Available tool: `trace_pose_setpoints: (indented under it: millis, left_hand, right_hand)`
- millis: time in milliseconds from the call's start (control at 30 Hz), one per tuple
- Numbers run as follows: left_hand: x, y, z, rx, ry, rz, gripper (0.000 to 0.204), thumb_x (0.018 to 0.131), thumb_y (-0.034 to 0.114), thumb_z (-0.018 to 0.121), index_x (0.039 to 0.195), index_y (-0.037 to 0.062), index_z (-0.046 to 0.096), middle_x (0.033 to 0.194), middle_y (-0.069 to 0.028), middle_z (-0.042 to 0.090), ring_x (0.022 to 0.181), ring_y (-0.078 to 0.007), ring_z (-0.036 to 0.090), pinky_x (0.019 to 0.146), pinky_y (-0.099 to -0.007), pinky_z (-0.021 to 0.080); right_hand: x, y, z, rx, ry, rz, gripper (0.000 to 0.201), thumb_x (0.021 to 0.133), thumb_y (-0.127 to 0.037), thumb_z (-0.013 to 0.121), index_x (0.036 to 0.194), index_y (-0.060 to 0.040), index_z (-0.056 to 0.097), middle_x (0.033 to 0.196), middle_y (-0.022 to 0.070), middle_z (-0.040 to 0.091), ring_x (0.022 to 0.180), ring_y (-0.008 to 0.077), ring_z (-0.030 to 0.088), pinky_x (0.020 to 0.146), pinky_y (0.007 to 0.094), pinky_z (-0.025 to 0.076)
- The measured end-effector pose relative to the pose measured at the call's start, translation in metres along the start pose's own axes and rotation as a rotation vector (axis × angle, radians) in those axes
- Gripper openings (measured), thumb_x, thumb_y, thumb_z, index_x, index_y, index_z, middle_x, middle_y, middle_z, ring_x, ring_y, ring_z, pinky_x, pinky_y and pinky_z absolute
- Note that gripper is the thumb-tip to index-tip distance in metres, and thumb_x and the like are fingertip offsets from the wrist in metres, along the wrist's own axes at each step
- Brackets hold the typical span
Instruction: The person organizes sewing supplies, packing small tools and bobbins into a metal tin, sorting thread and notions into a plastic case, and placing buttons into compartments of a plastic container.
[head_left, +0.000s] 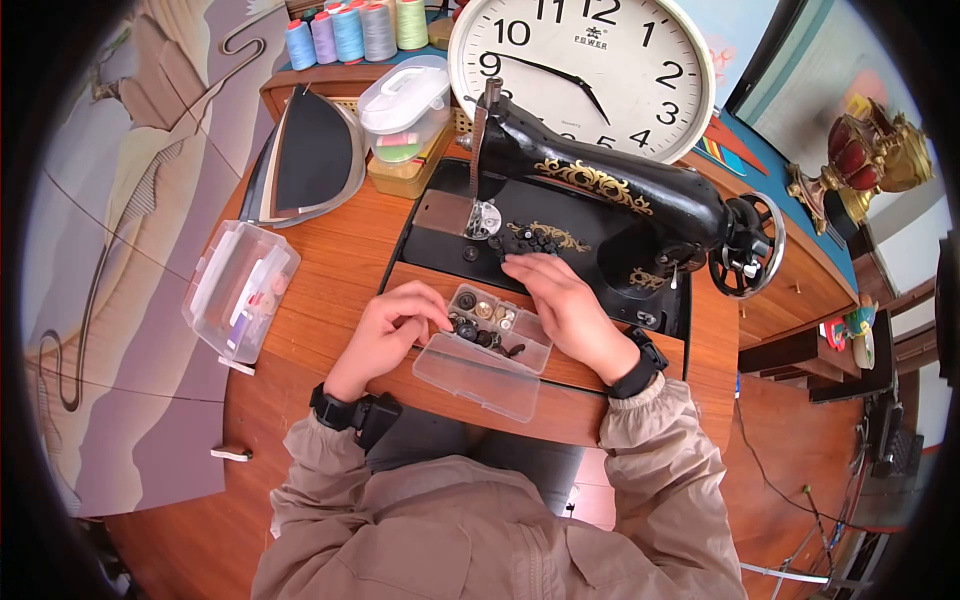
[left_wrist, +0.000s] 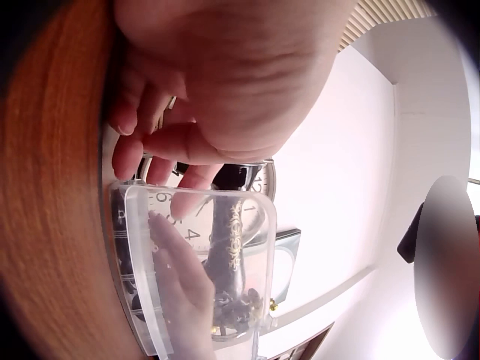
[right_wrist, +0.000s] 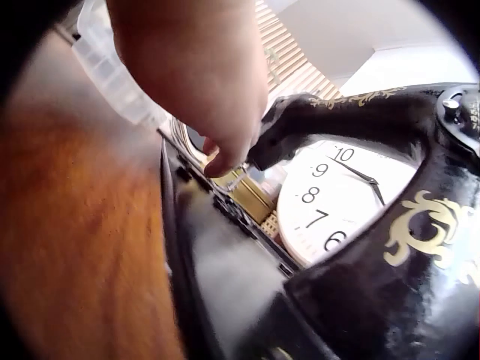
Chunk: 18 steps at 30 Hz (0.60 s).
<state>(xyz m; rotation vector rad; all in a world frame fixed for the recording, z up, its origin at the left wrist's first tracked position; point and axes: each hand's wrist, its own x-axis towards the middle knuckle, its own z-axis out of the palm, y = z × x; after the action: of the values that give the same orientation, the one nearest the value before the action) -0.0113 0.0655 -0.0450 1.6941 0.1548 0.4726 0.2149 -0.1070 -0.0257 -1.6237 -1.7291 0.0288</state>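
A clear compartment box (head_left: 541, 352) lies on the table's front with its lid (head_left: 475, 378) folded back towards the person. Dark buttons (head_left: 466, 328) and a few pale, shiny ones fill its sections. At the box's left side is the left hand (head_left: 385, 330), fingers loosely bent, fingertips right at the rim. In the left wrist view that hand (left_wrist: 225, 90) shows behind the upright lid (left_wrist: 259, 225). My right hand (head_left: 565, 305) reaches over the sewing machine's black bed, fingers stretched to a pile of small black buttons (head_left: 535, 238). One button (head_left: 471, 254) lies apart.
The black sewing machine (head_left: 600, 180) stands behind the hands, its handwheel (head_left: 748, 245) at the right. A large clock (head_left: 590, 60) leans behind it. Left are a clear case (head_left: 235, 290), a dark fan-shaped pouch (head_left: 318, 150) and a lidded clear box (head_left: 405, 100). Thread spools (head_left: 348, 35) stand farther back.
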Motion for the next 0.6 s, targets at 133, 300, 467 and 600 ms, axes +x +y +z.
trace_pose_setpoints:
  millis: [133, 300, 467, 600]
  left_hand:
    - [0.002, 0.007, 0.002, 0.031, -0.082, -0.023, 0.037, 0.082, -0.018, 0.044, 0.091, 0.0002, 0.075, 0.109, -0.0102, 0.068, 0.079, -0.0123, 0.063, 0.067, -0.0246, 0.050]
    - [0.001, 0.010, 0.002, 0.045, -0.151, -0.018, 0.038, 0.084, -0.018, 0.043, 0.091, 0.0002, 0.076, 0.106, -0.0108, 0.071, 0.087, -0.0163, 0.067, 0.072, -0.0258, 0.052]
    - [0.001, 0.016, 0.003, 0.107, -0.174, -0.039, 0.038, 0.084, -0.018, 0.046, 0.089, 0.0027, 0.078, 0.107, -0.0111, 0.072, 0.100, -0.0214, 0.068, 0.087, -0.0312, 0.052]
    - [0.000, 0.016, 0.005, 0.068, -0.176, -0.046, 0.038, 0.083, -0.018, 0.048, 0.088, 0.0043, 0.078, 0.109, -0.0114, 0.072, 0.102, -0.0228, 0.067, 0.089, -0.0327, 0.050]
  right_hand:
    - [0.004, 0.002, -0.002, -0.099, -0.051, 0.026, 0.053, 0.083, 0.008, 0.054, 0.134, 0.0000, 0.057, 0.141, 0.0191, 0.056, 0.133, 0.0399, 0.050, 0.113, 0.0448, 0.041]
    - [0.002, 0.011, 0.002, -0.121, -0.061, 0.020, 0.043, 0.087, 0.007, 0.054, 0.129, 0.0022, 0.060, 0.137, 0.0205, 0.058, 0.130, 0.0402, 0.051, 0.110, 0.0446, 0.043]
    - [0.001, 0.012, 0.002, -0.024, -0.043, 0.079, 0.027, 0.089, 0.004, 0.059, 0.115, 0.0046, 0.065, 0.124, 0.0188, 0.064, 0.116, 0.0383, 0.058, 0.101, 0.0424, 0.048]
    - [-0.001, 0.017, 0.004, -0.006, 0.015, 0.138, 0.021, 0.086, 0.002, 0.068, 0.107, 0.0013, 0.068, 0.111, 0.0146, 0.066, 0.102, 0.0340, 0.063, 0.089, 0.0391, 0.053]
